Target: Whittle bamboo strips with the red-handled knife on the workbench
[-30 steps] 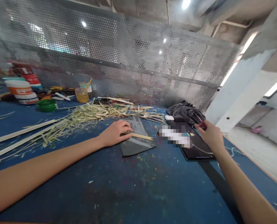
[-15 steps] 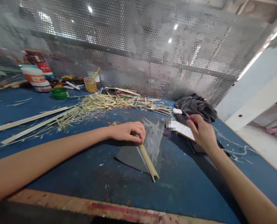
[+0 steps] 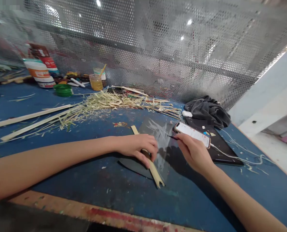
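Note:
My left hand (image 3: pixel 139 146) is closed over a pale bamboo strip (image 3: pixel 155 174), pressing it near the table top. The strip's near end has a notch cut into it, and its far end shows beyond my knuckles. Under it lies a dark grey sheet (image 3: pixel 131 165) with a curved edge; beside it is a patch of white scratch marks (image 3: pixel 157 132). In a pinch, my right hand (image 3: pixel 195 153) holds a thin dark pointed tool (image 3: pixel 172 137), its tip a little right of the strip and apart from it. Most of the tool is hidden by the fingers.
A lit phone (image 3: pixel 193 132) with a white cable (image 3: pixel 230 154) rests on a black tablet-like slab (image 3: pixel 227 153). Behind are a dark cloth (image 3: pixel 207 111), bamboo shavings (image 3: pixel 109 101), long strips (image 3: pixel 32 127), a green spool (image 3: pixel 63 90), a cup (image 3: pixel 96 82) and tubs (image 3: pixel 40 72).
My right hand has moved left from over the phone toward the strip, with the thin tool. My left hand has shifted slightly down along the strip, whose wider pale face now shows.

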### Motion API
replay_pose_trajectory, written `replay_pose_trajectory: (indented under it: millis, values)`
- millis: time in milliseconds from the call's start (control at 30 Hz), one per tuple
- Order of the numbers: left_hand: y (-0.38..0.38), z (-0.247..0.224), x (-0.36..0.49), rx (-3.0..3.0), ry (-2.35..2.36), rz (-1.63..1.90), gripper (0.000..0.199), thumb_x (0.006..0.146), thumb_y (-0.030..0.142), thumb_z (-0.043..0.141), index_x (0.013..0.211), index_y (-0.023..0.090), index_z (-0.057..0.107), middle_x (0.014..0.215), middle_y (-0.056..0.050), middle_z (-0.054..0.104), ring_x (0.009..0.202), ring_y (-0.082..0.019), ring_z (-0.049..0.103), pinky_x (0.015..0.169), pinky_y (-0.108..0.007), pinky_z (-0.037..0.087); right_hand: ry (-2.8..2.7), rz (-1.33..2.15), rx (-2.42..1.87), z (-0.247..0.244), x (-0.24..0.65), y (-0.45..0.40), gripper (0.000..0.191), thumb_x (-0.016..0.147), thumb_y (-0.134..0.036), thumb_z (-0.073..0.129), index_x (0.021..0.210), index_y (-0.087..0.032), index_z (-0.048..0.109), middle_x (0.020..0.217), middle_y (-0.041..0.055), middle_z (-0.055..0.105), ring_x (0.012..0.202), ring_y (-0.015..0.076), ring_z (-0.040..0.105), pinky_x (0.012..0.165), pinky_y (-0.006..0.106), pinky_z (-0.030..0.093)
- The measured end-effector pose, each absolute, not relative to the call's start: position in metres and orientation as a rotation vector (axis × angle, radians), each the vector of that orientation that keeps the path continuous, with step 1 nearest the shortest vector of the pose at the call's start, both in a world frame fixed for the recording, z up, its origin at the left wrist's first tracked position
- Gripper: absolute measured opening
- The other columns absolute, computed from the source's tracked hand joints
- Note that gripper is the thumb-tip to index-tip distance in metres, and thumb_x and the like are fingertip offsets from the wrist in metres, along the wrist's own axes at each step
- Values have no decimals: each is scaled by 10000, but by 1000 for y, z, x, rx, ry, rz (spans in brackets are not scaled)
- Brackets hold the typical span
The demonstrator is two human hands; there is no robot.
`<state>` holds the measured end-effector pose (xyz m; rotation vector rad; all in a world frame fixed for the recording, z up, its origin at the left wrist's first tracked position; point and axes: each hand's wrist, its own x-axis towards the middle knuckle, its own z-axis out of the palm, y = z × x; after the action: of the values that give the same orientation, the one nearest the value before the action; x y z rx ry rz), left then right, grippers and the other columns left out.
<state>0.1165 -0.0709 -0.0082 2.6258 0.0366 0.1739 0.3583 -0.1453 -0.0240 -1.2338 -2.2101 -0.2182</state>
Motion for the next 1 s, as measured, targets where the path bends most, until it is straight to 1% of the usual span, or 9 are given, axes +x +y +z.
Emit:
replay_pose_trajectory:
  millis: [133, 267, 400, 533, 633, 700, 733, 867, 1000]
  values:
    - [-66, -7, 113, 2499, -3, 181, 168, 785, 406, 699, 785, 239, 711, 880, -48, 647, 913, -192, 567, 871, -287, 399, -2337, -112, -1144, -25, 352, -152, 216, 975, -287, 385, 1027, -199, 576, 827, 53, 681, 718, 179, 644, 616, 264, 466]
    - [-67, -9, 116, 2473, 46, 169, 140, 761, 338, 738, 667, 241, 701, 809, -12, 650, 853, -172, 566, 851, -281, 388, -2466, 38, -946, -23, 337, -161, 255, 986, -269, 372, 1085, -194, 595, 810, 64, 637, 732, 185, 590, 640, 288, 461]
    - [-75, -14, 123, 2523, 192, 194, 349, 852, 308, 635, 525, 198, 579, 621, 6, 603, 702, -154, 525, 738, -296, 369, -2501, 216, -818, -25, 326, -170, 165, 969, -259, 442, 1049, -218, 581, 819, 40, 642, 712, 178, 560, 621, 290, 458]
    - [-78, -13, 122, 2547, 212, 211, 308, 903, 339, 553, 630, 208, 612, 687, -9, 653, 724, -167, 551, 738, -312, 379, -2425, 133, -874, -31, 332, -173, 105, 951, -300, 486, 1023, -233, 523, 759, 17, 643, 635, 168, 583, 563, 274, 463]
    - [-73, -9, 116, 2490, 82, 162, 176, 743, 412, 741, 697, 257, 671, 742, 4, 682, 771, -184, 591, 798, -320, 412, -2315, 144, -949, -34, 340, -173, 119, 950, -297, 482, 1055, -246, 506, 824, 24, 676, 691, 161, 650, 611, 247, 509]
    - [-68, -8, 112, 2444, 18, 113, 224, 596, 417, 844, 703, 288, 696, 785, 17, 699, 816, -196, 608, 849, -324, 416, -2255, 174, -1010, -35, 344, -172, 133, 949, -284, 478, 1072, -256, 518, 833, 16, 684, 693, 151, 666, 616, 230, 519]
    - [-66, -9, 111, 2426, 8, 92, 228, 577, 409, 855, 704, 297, 703, 809, 19, 704, 841, -201, 611, 873, -327, 410, -2223, 197, -1043, -35, 345, -171, 137, 946, -280, 482, 1074, -260, 528, 824, 9, 683, 680, 143, 667, 608, 221, 518]
    - [-62, -15, 110, 2412, 7, 78, 133, 676, 381, 801, 705, 297, 702, 824, 19, 695, 863, -196, 603, 898, -325, 383, -2084, 317, -1129, -37, 347, -169, 131, 938, -279, 495, 1051, -263, 559, 720, -22, 643, 602, 118, 630, 552, 197, 489]
    - [-69, -20, 112, 2494, -2, 199, 118, 790, 330, 712, 701, 260, 678, 759, 21, 662, 786, -153, 600, 730, -261, 405, -1934, 383, -1202, -37, 349, -166, 151, 942, -276, 486, 1073, -244, 552, 667, -20, 621, 578, 126, 599, 540, 220, 466]
